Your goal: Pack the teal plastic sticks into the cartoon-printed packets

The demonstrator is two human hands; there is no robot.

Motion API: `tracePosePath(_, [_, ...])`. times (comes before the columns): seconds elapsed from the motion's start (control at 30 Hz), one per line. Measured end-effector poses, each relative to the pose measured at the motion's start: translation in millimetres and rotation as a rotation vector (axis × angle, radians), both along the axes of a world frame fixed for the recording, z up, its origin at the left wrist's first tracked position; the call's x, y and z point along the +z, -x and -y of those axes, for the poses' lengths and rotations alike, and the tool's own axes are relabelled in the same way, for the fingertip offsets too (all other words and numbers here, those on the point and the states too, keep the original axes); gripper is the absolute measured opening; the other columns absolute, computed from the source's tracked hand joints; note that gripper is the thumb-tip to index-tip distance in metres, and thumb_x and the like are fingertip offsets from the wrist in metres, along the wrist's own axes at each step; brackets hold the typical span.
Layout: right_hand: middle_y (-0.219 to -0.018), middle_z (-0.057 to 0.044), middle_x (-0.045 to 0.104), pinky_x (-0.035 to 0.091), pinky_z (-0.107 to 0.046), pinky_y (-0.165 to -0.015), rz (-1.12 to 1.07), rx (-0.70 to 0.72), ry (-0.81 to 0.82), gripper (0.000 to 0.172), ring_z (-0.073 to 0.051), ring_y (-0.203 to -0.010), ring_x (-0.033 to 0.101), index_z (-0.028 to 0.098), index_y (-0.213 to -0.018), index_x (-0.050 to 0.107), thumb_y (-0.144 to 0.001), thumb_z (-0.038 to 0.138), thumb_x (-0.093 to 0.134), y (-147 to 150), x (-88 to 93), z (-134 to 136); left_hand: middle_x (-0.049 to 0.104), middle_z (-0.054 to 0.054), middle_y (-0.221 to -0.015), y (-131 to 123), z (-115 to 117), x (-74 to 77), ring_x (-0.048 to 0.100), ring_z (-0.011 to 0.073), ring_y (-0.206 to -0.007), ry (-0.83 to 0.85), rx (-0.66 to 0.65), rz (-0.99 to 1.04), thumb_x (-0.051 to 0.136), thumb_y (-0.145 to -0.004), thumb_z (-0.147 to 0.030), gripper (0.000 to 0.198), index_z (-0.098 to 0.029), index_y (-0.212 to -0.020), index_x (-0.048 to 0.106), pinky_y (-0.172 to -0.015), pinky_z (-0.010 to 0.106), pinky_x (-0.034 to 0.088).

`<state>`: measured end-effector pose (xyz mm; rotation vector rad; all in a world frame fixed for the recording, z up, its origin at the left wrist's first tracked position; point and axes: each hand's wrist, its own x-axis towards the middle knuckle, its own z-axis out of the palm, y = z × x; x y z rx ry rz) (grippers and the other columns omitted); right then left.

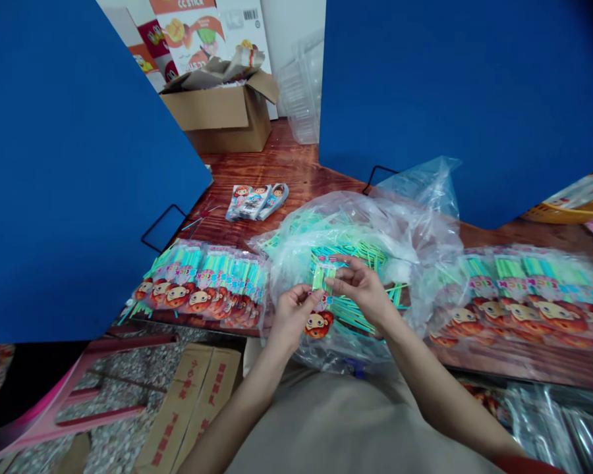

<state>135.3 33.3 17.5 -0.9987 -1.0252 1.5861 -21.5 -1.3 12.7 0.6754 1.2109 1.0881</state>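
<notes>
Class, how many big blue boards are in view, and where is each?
2. The left board fills the upper left; the right board fills the upper right, partly behind the clear bag. Others may be hidden or outside the picture.

Soft, fairly even light of middling brightness falls over the desk (296, 158), its source out of view. White glare streaks the crinkled plastic bag (410, 227), washing out parts of it. The blue panels (449, 85) look flat and deep, and black shading eats the top right corner. Print on the held packet (318, 324) is slightly soft; the right-hand packets (518, 306) smear more, stretched towards the edge.
</notes>
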Motion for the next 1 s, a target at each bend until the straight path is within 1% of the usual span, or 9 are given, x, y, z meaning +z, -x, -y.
tracePosePath(0.13, [-0.070, 0.007, 0.061, 0.052, -0.028, -0.063, -0.018, 0.000, 0.003, 0.054, -0.011, -0.060, 0.060, 0.024, -0.113, 0.058, -0.067, 0.032, 0.085, -3, -0.3, 1, 0.066, -0.001, -0.068, 5, -1, 1.7, 0.056, 0.0096, -0.059, 0.012, -0.015, -0.013, 0.088, -0.059, -0.047, 0.041, -0.015, -0.076, 0.069, -0.060, 0.022, 0.043])
tracePosePath(0.27, [-0.069, 0.007, 0.060, 0.048, -0.026, -0.061, 0.012, 0.010, -0.071, 0.054, -0.010, -0.059, 0.057, 0.024, -0.118, 0.057, -0.070, 0.027, 0.082, -4, -1.9, 1, 0.068, -0.001, -0.070, 6, -2, 5.8, 0.056, 0.0090, -0.060, 0.014, -0.051, 0.001, 0.090, -0.058, -0.043, 0.040, -0.015, -0.079, 0.072, -0.060, 0.021, 0.043])
tracePosePath(0.33, [-0.068, 0.007, 0.059, 0.046, -0.026, -0.060, 0.024, 0.009, -0.097, 0.054, -0.009, -0.059, 0.055, 0.024, -0.120, 0.056, -0.071, 0.026, 0.081, -3, -2.8, 2, 0.068, -0.001, -0.069, 5, -2, 8.2, 0.054, 0.0080, -0.057, 0.035, -0.065, 0.032, 0.091, -0.056, -0.041, 0.041, -0.014, -0.081, 0.073, -0.058, 0.021, 0.043])
tracePosePath(0.43, [-0.069, 0.007, 0.058, 0.045, -0.025, -0.059, 0.028, 0.004, -0.109, 0.054, -0.009, -0.059, 0.055, 0.024, -0.121, 0.056, -0.072, 0.024, 0.080, -1, -3.6, 4, 0.065, -0.002, -0.063, 3, -2, 12.6, 0.052, 0.0072, -0.052, 0.077, -0.051, 0.069, 0.093, -0.051, -0.040, 0.041, -0.014, -0.077, 0.073, -0.054, 0.021, 0.041])
tracePosePath(0.6, [-0.069, 0.007, 0.057, 0.044, -0.025, -0.059, 0.032, -0.013, -0.119, 0.054, -0.009, -0.058, 0.053, 0.024, -0.120, 0.056, -0.071, 0.022, 0.079, 1, -0.8, 6, 0.065, -0.002, -0.061, 1, -3, 18.9, 0.051, 0.0077, -0.052, 0.082, -0.044, 0.098, 0.095, -0.047, -0.037, 0.041, -0.013, -0.073, 0.074, -0.055, 0.022, 0.042])
tracePosePath(0.8, [-0.067, 0.007, 0.055, 0.044, -0.026, -0.056, 0.068, -0.030, -0.144, 0.051, -0.010, -0.056, 0.051, 0.025, -0.118, 0.057, -0.072, 0.025, 0.080, 3, 4.4, 7, 0.066, 0.000, -0.062, 3, -3, 13.1, 0.054, 0.0095, -0.055, 0.051, -0.042, 0.082, 0.093, -0.051, -0.039, 0.039, -0.013, -0.073, 0.074, -0.057, 0.023, 0.042])
tracePosePath(0.9, [-0.067, 0.007, 0.058, 0.046, -0.027, -0.058, 0.068, -0.030, -0.141, 0.054, -0.011, -0.057, 0.053, 0.026, -0.117, 0.057, -0.070, 0.029, 0.082, 3, 4.3, 7, 0.069, 0.001, -0.065, 5, -2, 11.1, 0.056, 0.0110, -0.057, 0.041, -0.036, 0.068, 0.093, -0.051, -0.041, 0.041, -0.013, -0.075, 0.075, -0.059, 0.024, 0.044])
tracePosePath(1.0, [-0.067, 0.006, 0.061, 0.047, -0.028, -0.060, 0.052, -0.026, -0.102, 0.055, -0.011, -0.058, 0.056, 0.025, -0.116, 0.057, -0.069, 0.031, 0.084, 3, 4.9, 7, 0.070, 0.002, -0.067, 6, -2, 11.9, 0.058, 0.0111, -0.059, 0.043, -0.021, 0.076, 0.093, -0.051, -0.042, 0.041, -0.013, -0.075, 0.076, -0.061, 0.023, 0.045])
